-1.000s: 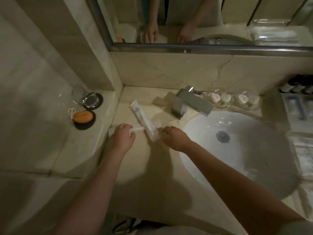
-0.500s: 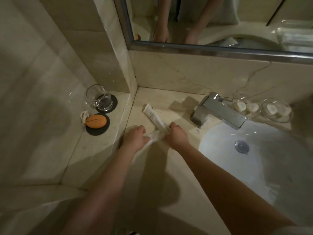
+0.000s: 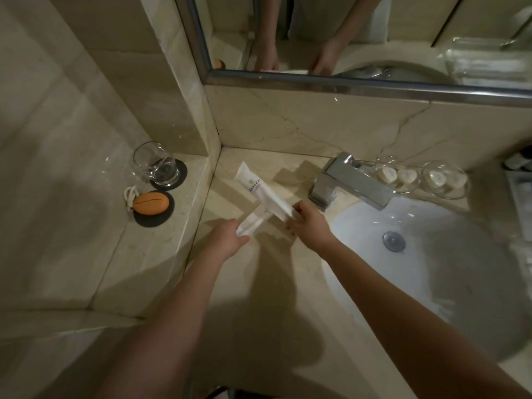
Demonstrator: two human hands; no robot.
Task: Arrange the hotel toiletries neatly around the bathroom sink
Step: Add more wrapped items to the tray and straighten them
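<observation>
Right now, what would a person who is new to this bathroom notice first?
First, the two hands at the counter's middle: the left hand holds a small white packet, the right hand a white tube, and the two cross. Next, the orange soap and the glass on dark coasters on the left ledge, then the shiny tap over the white sink.

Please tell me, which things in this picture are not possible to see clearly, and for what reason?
Head view only:
- Print on the large white tube: too small to read.
- Slim white packet: its lower end is hidden inside the left hand.
- Tube's near end: covered by the right hand.
- Dark bottles and tray at the right: cut off by the edge, in shadow.
- Pieces in the glass dishes: blurred.
</observation>
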